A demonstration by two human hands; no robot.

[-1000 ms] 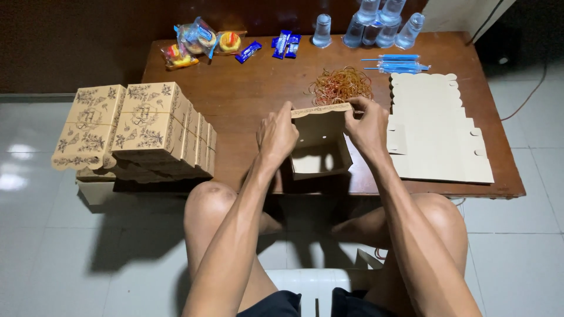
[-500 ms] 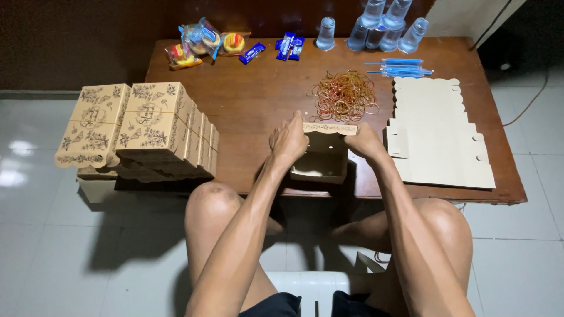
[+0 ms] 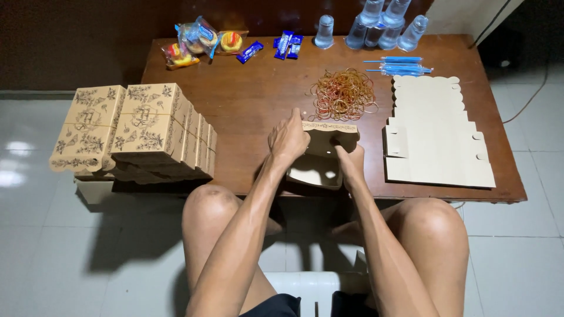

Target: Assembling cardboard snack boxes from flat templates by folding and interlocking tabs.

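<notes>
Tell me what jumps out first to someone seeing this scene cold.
Both hands, left hand and right hand, grip a half-folded cardboard box at the near edge of the wooden table. A pile of finished printed boxes stands at the left, a tangle of rubber bands lies mid-table, and flat box blanks lie at the right.

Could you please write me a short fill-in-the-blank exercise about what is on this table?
1. Both hands hold a half-folded cardboard ____ at the table's near edge.
2. The pile of rubber bands lies ____ that item.
3. The flat cardboard sheets lie on the person's ____ side.
4. The folded boxes are stacked on the person's ____ side.

Missing words: box; behind; right; left
</notes>
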